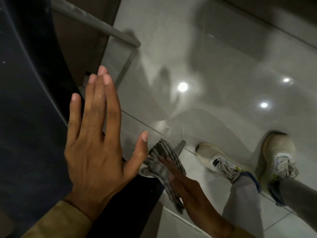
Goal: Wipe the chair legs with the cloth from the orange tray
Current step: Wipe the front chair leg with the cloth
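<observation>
My right hand (181, 184) is low down, shut on a grey-and-white striped cloth (163, 162) that is wrapped around a grey metal chair leg (181, 146); only the leg's foot shows past the cloth. My left hand (96, 140) is spread flat, fingers apart, over the dark chair seat (30, 117), holding nothing. A second grey chair leg (96, 23) slants down to the floor at the top. The orange tray is out of view.
Glossy grey floor tiles (214, 66) reflect ceiling lights. My two feet in pale sneakers (217, 160) (279, 155) stand right of the wiped leg. A brown panel (82, 54) rises behind the chair.
</observation>
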### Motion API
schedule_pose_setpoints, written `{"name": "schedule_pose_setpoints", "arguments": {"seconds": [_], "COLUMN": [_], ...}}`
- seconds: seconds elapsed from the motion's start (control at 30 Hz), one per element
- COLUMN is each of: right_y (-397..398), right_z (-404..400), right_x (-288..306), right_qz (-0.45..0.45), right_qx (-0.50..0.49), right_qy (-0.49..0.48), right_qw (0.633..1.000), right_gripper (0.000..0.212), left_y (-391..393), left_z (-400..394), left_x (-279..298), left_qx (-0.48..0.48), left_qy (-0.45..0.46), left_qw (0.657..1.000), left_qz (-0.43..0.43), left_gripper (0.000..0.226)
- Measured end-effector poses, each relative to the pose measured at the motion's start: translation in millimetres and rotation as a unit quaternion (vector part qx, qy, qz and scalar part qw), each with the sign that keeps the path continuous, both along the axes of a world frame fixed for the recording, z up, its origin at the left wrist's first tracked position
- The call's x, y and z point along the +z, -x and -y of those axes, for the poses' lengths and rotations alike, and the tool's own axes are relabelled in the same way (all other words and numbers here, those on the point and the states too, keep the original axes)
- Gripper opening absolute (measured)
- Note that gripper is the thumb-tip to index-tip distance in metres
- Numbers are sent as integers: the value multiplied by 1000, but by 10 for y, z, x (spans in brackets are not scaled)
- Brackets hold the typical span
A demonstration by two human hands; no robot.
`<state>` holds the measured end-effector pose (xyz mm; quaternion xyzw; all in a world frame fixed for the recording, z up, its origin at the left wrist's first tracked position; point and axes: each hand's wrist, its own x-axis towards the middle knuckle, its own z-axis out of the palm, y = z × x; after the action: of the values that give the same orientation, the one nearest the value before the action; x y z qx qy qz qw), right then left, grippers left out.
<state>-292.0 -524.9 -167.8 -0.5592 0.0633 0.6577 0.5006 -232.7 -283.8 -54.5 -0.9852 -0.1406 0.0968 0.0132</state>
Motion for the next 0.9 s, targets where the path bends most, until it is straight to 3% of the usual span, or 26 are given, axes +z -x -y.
{"name": "schedule_pose_setpoints", "arguments": {"seconds": [0.13,0.27,0.43,0.57,0.8,0.9], "right_y": [-145,-313,-108,132,-186,-119], "right_z": [-133,-286,-191,-48,-302,-332], "right_x": [-407,-893,-544,-133,-725,-653], "right_qz": [-14,-44,-48,-10,-59,-54], "right_qx": [-56,-42,-53,-55,-91,-99], "right_qy": [30,80,53,28,66,81], "right_qw": [998,995,996,998,992,990], "right_gripper": [51,62,40,61,61,64], "left_y": [6,13,31,32,9,12], "left_z": [-1,-9,-17,-26,-7,-11], "left_x": [-8,-15,-32,-36,-18,-27], "left_qx": [0,-6,-6,-13,-8,-11], "left_qy": [-3,-3,0,-3,-4,-6], "left_qw": [1000,1000,1000,1000,1000,1000], "left_qz": [1,9,21,20,19,22], "left_gripper": [84,84,83,83,84,83]}}
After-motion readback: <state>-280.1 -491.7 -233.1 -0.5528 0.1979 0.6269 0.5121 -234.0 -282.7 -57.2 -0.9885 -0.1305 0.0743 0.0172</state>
